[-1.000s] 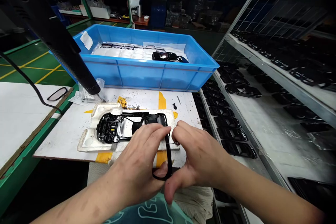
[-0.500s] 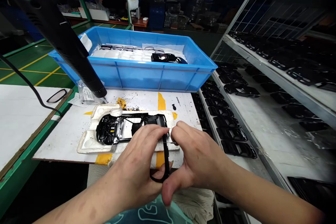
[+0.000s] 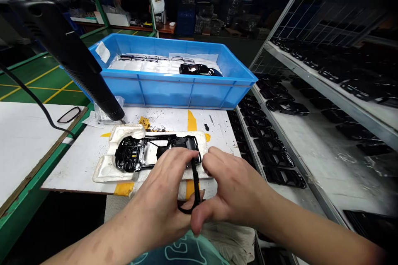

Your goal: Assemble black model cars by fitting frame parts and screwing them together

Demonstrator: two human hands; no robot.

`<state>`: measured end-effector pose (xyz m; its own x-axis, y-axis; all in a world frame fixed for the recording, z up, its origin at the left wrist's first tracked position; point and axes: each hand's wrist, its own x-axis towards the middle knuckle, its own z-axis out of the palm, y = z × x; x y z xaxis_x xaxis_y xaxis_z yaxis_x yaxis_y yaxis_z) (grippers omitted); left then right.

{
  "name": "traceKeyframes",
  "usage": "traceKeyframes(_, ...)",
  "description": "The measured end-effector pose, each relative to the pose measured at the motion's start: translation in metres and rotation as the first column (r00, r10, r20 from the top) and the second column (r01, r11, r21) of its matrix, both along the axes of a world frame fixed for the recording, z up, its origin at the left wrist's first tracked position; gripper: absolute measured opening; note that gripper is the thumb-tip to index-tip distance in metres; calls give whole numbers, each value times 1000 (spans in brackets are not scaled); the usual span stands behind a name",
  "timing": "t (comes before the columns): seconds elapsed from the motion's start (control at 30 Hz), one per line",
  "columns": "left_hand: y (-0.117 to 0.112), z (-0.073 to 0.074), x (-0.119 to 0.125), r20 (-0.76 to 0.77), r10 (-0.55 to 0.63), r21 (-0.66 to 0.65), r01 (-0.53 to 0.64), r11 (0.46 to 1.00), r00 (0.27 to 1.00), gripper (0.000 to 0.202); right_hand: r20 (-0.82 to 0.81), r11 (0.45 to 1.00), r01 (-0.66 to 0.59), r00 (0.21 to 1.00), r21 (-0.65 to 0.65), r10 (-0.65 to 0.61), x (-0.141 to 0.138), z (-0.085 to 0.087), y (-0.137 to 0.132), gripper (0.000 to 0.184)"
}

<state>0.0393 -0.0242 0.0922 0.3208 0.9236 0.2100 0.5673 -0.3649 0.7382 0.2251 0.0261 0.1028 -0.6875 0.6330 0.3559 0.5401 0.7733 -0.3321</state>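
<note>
A thin black plastic frame (image 3: 196, 186) with a curved lower end is pinched in my left hand (image 3: 158, 188), thumb on its upper part and fingers behind. Close on its right is my right hand (image 3: 233, 184), index finger curled and thumb stretched to the frame's lower end. What the curled fingers hold, if anything, is hidden. Beyond my hands a black model car body (image 3: 130, 153) lies in a white foam cradle (image 3: 104, 169), its interior facing up. My left hand covers part of the body's right end.
A black electric screwdriver (image 3: 83, 66) hangs tilted at the left. Behind stands a blue bin (image 3: 174, 89) with several thin frames and a glossy black car part. Racks (image 3: 336, 140) of black car bodies line the right. A lens-like frame (image 3: 69, 114) lies at the left.
The black frame has turned slightly between my hands, which stay almost in place. A thin piece that showed by my right index finger is now out of sight.
</note>
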Motion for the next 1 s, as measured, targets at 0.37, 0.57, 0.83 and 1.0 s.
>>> traceKeyframes(0.37, 2, 4, 3, -59, 9, -129, -17, 991, 998, 64, 42, 991, 37, 998, 127, -43, 1, -3, -5, 79)
traceKeyframes(0.57, 4, 0, 1, -70, 15, -184, -27, 982, 997, 57, -29, 963, -75, 996, 258, 85, 1, -9, -6, 65)
traceKeyframes(0.83, 7, 3, 4, -88, 49, -211, -67, 975, 995, 51, -11, 949, 54, 999, 311, -53, -2, -9, 0, 74)
traceKeyframes(1.0, 9, 5, 5, -117, 26, -248, -54, 967, 993, 32, 32, 947, 23, 999, 320, -35, -1, -8, 2, 76)
